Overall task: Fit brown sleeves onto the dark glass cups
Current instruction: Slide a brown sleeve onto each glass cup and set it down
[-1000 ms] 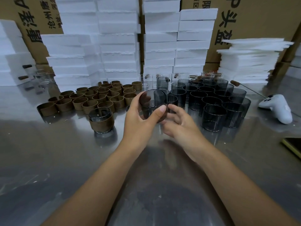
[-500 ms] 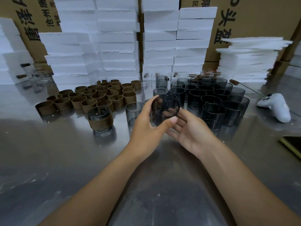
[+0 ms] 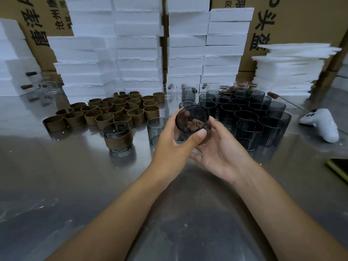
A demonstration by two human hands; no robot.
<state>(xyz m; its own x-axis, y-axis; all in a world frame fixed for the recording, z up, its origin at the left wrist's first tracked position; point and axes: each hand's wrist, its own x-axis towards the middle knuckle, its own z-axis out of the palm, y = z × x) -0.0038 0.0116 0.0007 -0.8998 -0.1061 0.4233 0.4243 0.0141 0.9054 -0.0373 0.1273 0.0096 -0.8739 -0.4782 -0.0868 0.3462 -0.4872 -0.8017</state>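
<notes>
The left hand (image 3: 169,144) grips 1 dark cup (image 3: 192,119) in the air above the table (image 3: 75,185), thumb and fingers clamped round its wall, mouth tilted toward the camera. The right hand (image 3: 222,153) lies palm up under and right of it, fingers straight and spread, thumb against the glass. Loose sleeves (image 3: 116,112) crowd far left, 1 sleeved cup (image 3: 117,137) stands near them, and bare cups (image 3: 248,117) stand far right.

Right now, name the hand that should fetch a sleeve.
Right, probably. The left hand grips the cup by its rim; the right hand lies open beside it, free to go. The sleeves lie on the left, though, so it must reach across.
</notes>
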